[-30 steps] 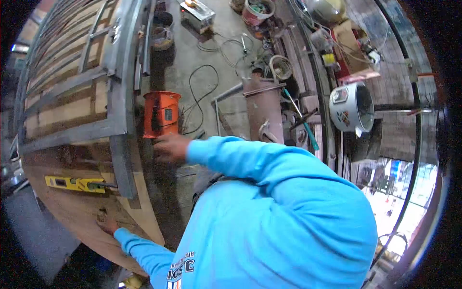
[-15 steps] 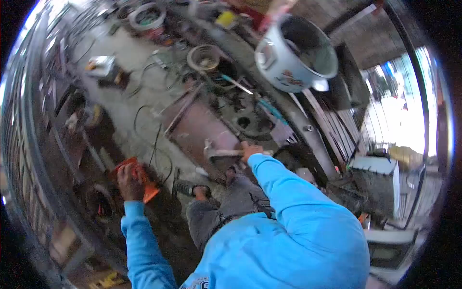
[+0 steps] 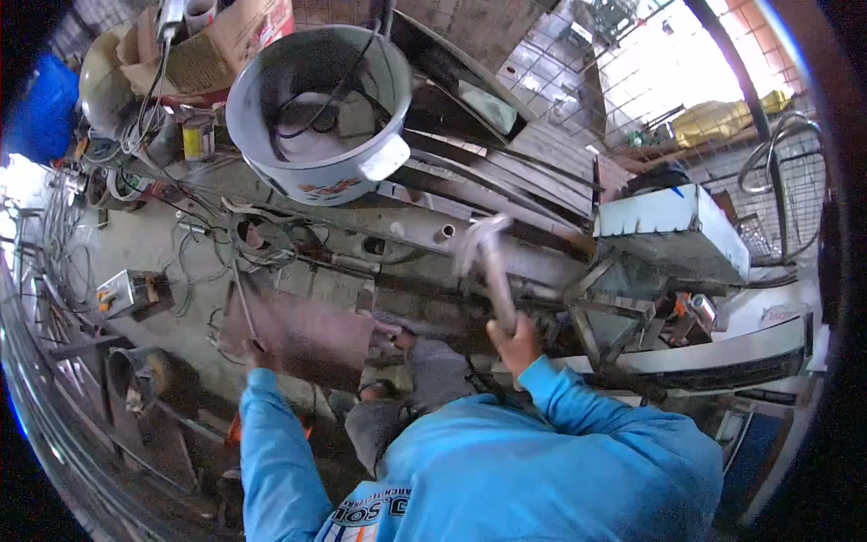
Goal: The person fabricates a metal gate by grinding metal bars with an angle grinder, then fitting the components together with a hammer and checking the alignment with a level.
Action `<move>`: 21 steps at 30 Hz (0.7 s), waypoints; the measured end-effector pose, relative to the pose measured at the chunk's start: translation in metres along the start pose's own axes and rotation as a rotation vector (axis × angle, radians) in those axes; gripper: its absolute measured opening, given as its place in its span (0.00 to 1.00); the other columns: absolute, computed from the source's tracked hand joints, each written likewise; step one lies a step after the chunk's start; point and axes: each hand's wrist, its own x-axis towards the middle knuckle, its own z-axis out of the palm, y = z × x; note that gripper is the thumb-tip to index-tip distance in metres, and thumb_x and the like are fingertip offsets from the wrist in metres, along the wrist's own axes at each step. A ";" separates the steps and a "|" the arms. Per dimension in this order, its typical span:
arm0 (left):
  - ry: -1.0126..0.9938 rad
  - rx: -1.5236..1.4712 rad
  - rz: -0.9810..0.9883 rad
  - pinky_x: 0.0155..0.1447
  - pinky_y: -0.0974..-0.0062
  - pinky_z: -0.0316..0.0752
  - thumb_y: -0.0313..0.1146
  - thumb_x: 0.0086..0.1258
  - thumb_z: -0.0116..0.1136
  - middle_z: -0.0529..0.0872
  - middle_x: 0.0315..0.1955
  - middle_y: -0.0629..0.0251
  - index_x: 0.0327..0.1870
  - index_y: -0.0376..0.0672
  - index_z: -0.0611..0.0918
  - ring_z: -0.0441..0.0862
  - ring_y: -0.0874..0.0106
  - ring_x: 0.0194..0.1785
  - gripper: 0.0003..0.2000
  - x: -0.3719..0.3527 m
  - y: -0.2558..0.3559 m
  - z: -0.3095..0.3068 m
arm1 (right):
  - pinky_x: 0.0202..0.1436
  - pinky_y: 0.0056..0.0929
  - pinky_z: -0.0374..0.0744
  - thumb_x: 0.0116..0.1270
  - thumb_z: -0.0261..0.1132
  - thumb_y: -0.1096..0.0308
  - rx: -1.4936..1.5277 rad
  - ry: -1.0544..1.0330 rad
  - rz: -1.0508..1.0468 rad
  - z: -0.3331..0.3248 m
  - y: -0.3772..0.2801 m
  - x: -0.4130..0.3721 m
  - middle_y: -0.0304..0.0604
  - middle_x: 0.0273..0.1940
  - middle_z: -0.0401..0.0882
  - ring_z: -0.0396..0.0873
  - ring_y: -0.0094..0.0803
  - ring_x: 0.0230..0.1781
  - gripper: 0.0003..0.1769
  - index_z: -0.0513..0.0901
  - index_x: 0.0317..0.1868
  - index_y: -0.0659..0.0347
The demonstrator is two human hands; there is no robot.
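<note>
My right hand is closed round the handle of a hammer, held raised with its head blurred by motion. Lower left, my left hand has its fingers closed at the near end of a thin metal rod. That rod slants over a reddish-brown metal plate on the floor, close in front of my legs. An orange thing shows partly behind my left sleeve.
A large white pot with a cord inside stands beyond the plate. Long metal bars lie to its right, near a white box-like piece. Cables and a silver box-shaped thing are on the floor at left.
My left hand has left the orange thing and come to the metal rod. My right hand has lifted the hammer off the plate, up and to the right. The view has turned right.
</note>
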 end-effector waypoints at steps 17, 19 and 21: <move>-0.432 1.443 0.945 0.41 0.51 0.76 0.47 0.71 0.48 0.84 0.36 0.50 0.44 0.45 0.72 0.82 0.47 0.36 0.14 -0.303 0.050 0.367 | 0.59 0.49 0.72 0.57 0.70 0.58 -0.291 0.468 -0.019 -0.027 0.018 0.158 0.67 0.56 0.70 0.70 0.60 0.57 0.35 0.68 0.60 0.68; -0.380 1.576 0.924 0.43 0.50 0.77 0.47 0.72 0.46 0.84 0.39 0.48 0.45 0.45 0.73 0.83 0.47 0.39 0.14 -0.300 0.052 0.399 | 0.60 0.49 0.70 0.57 0.70 0.59 -0.190 0.391 0.024 -0.042 -0.004 0.147 0.69 0.55 0.70 0.68 0.61 0.58 0.35 0.67 0.60 0.70; -0.337 1.663 0.923 0.48 0.49 0.76 0.48 0.72 0.43 0.84 0.42 0.47 0.51 0.44 0.73 0.83 0.47 0.43 0.18 -0.300 0.050 0.410 | 0.61 0.49 0.69 0.57 0.69 0.59 -0.124 0.320 0.106 -0.048 -0.009 0.147 0.70 0.55 0.70 0.66 0.62 0.59 0.37 0.66 0.62 0.71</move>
